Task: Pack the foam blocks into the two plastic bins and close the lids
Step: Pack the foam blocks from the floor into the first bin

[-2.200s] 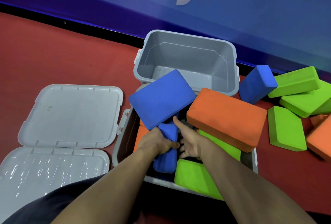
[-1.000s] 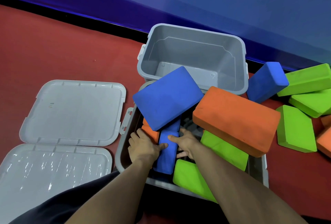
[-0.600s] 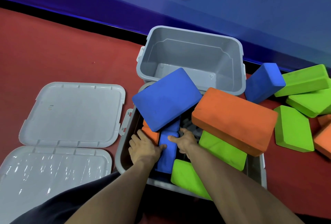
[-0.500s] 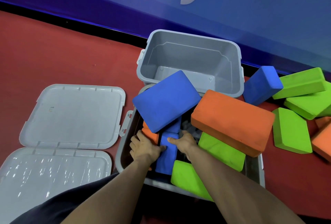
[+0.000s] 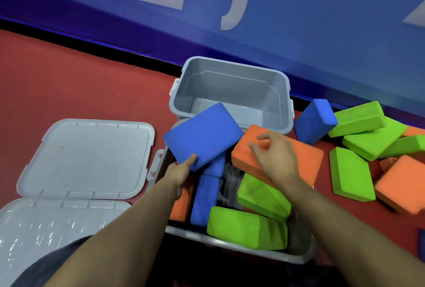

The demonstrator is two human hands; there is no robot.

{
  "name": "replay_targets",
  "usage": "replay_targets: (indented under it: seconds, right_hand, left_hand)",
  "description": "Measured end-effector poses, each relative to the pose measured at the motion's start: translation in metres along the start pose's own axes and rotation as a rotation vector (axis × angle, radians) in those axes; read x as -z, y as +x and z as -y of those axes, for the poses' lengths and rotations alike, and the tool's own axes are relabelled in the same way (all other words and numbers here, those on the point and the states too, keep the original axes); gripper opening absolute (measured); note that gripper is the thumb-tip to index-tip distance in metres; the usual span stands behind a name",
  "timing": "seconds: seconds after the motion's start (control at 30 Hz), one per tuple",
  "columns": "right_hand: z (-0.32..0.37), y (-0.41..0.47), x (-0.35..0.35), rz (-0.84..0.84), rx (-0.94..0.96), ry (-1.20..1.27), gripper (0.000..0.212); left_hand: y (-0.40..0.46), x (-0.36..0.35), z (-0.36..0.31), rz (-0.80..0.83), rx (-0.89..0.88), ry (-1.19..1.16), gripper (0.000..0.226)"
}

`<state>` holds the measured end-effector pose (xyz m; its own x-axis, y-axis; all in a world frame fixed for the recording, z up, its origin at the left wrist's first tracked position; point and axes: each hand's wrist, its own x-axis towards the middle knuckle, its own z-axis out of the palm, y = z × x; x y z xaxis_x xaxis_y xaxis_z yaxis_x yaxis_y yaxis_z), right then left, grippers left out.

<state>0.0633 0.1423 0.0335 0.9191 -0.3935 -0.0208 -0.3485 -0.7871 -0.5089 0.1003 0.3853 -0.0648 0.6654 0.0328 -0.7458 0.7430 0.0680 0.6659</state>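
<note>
The near grey bin [image 5: 241, 248] holds an upright blue block [image 5: 205, 192], an orange block [image 5: 182, 204] at its left and two green blocks [image 5: 246, 228]. A large blue block [image 5: 203, 136] leans over the bin's far left corner. My left hand [image 5: 181, 170] grips its near edge, thumb on top. A large orange block [image 5: 301, 160] lies tilted across the bin's right rim. My right hand [image 5: 273, 155] hovers over it with fingers loosely spread, blurred. The far grey bin [image 5: 232, 93] has nothing in it.
Two grey lids [image 5: 89, 158] [image 5: 53, 229] lie open on the red floor at the left. Loose blocks sit to the right: a blue one [image 5: 315, 120], several green ones [image 5: 351, 174] and orange ones [image 5: 404, 188]. A blue wall runs behind.
Both hands have left the upright blue block inside the near bin. The left hand rose to the big blue block's edge; the right hand moved up over the big orange block.
</note>
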Motion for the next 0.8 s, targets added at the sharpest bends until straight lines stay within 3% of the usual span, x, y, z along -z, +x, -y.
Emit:
replay_targets:
  seconds: [0.1,0.2,0.3,0.37,0.53,0.6,0.73,0.8]
  right_hand:
    - [-0.041,0.016,0.013,-0.086,-0.2,-0.283,0.079]
    - [-0.078,0.018,0.017,-0.095,-0.546,0.023,0.114]
    - [-0.101,0.014,0.014,-0.047,-0.755,0.404,0.133]
    - [-0.109,0.01,0.011,-0.04,-0.813,0.568,0.133]
    - [-0.112,0.006,0.012,-0.153,-0.82,0.789,0.128]
    - [-0.107,0.002,0.017,-0.254,-0.774,0.738,0.117]
    - [-0.097,-0.006,0.029,-0.427,-0.686,0.571,0.102]
    - [-0.092,-0.007,0.03,-0.452,-0.648,0.536,0.097]
  left_hand:
    - [0.005,0.0,0.002,-0.09,0.017,-0.02,0.085]
    - [-0.003,-0.008,0.009,-0.356,-0.074,0.102,0.098]
    - [-0.025,-0.021,0.02,-0.337,-0.309,0.223,0.054]
    - [-0.031,-0.028,0.022,-0.274,-0.311,0.256,0.048]
    - [-0.028,-0.029,0.009,-0.319,-0.124,0.247,0.076]
    - [-0.023,-0.025,0.003,-0.298,-0.07,0.169,0.087]
    - [-0.007,-0.015,0.0,-0.178,-0.086,0.064,0.085]
    - [-0.008,-0.016,0.001,-0.251,-0.039,0.069,0.095]
